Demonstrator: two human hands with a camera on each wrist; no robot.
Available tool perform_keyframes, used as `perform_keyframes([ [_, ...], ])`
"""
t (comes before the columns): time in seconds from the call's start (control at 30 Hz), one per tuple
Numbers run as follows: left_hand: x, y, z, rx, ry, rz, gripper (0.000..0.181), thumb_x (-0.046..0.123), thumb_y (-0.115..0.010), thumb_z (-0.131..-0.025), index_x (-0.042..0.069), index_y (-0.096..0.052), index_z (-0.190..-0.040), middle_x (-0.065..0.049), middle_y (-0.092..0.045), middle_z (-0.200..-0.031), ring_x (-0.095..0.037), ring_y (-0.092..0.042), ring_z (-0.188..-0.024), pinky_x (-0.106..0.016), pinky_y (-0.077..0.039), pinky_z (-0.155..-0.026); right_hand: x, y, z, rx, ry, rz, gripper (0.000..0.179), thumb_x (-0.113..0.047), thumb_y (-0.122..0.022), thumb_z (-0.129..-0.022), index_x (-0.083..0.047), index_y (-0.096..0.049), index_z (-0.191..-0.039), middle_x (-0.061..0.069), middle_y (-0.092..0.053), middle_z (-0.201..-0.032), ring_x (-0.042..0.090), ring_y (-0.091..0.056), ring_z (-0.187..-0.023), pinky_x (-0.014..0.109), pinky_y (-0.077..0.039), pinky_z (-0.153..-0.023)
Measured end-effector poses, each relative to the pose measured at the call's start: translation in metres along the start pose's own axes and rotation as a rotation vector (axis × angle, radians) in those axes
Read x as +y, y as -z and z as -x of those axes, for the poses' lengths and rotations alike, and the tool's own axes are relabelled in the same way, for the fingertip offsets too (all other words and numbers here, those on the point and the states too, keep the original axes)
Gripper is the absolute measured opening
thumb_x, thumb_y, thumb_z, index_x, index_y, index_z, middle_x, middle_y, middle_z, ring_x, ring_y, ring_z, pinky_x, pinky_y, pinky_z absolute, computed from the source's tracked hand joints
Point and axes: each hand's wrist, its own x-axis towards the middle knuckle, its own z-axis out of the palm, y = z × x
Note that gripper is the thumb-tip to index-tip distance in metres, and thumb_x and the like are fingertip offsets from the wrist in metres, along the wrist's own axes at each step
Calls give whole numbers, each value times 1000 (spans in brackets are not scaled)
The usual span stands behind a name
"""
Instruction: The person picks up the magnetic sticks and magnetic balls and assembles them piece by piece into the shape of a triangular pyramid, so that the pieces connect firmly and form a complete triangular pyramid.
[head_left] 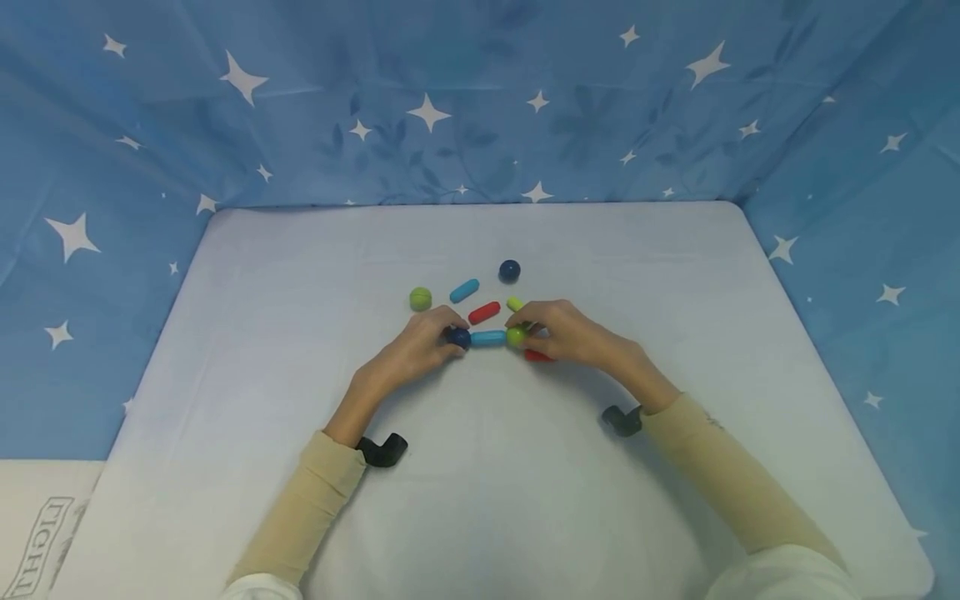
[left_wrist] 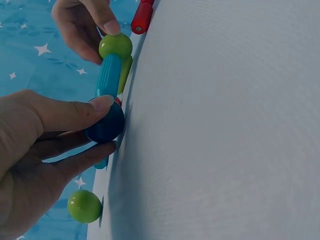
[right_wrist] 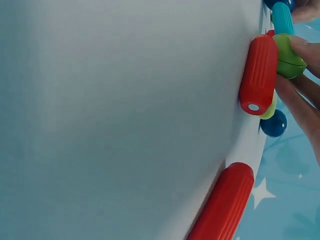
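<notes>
Your left hand (head_left: 411, 343) pinches a dark blue ball (head_left: 460, 337) between thumb and fingers, while your right hand (head_left: 568, 333) grips a green ball (head_left: 516, 337) the same way. Between your hands lies a light blue rod (head_left: 488, 337), lined up with both balls and seeming to meet each.

Judging by the gloss, expect hard, stiff, light pieces, probably plastic, that neither dent nor break easily. The balls look slippery and ready to roll, so take each across its widest part, thumb opposite fingers, leaving the side facing the rod free. The light blue rod's lengthwise ridges should give your fingertips some purchase; hold it mid-length, clear of the ends.

Just under your right hand, on the table (head_left: 480, 467), lies a red rod (right_wrist: 259, 75); the pale disc in its end may be a magnet, so it could tug at neighbours. Just beyond that hand, a yellow-green rod (head_left: 515, 303) is partly hidden. Past the gap between your hands is a second red rod (head_left: 484, 312), then a loose blue rod (head_left: 464, 290). Beyond your left hand sits a loose green ball (head_left: 420, 299); farthest out, a loose navy ball (head_left: 509, 271).
</notes>
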Motion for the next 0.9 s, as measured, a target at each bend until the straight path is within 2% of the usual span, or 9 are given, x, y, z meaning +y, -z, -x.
perform_keyframes([
  [0.17, -1, 0, -1, -2, 12, -4, 34, 2, -78, -90, -4, -68, -121, -16, -70, -120, -28, -66, -112, -40, -56, -99, -4, -1, 3, -4, 1, -11, 33, -4, -77, -89, -3, -72, -122, 10, -74, -118, 26, -69, -109, 45, -56, -102],
  [0.57, 1, -1, -1, 28, 21, -5, 32, 2, -78, -90, -6, -69, -120, -17, -70, -116, -29, -67, -109, -41, -57, -96, -10, -8, 13, -16, 75, -57, 28, -4, -76, -91, -4, -73, -119, 8, -75, -113, 20, -70, -97, 40, -61, -91],
  [0.9, 2, -3, -2, 45, 20, -16, 34, 5, -76, -92, -8, -68, -122, -18, -70, -115, -29, -67, -109, -40, -57, -95, -20, -18, 21, -76, 104, -69, 32, -8, -78, -91, -5, -72, -123, 7, -74, -119, 19, -71, -101, 34, -60, -92],
])
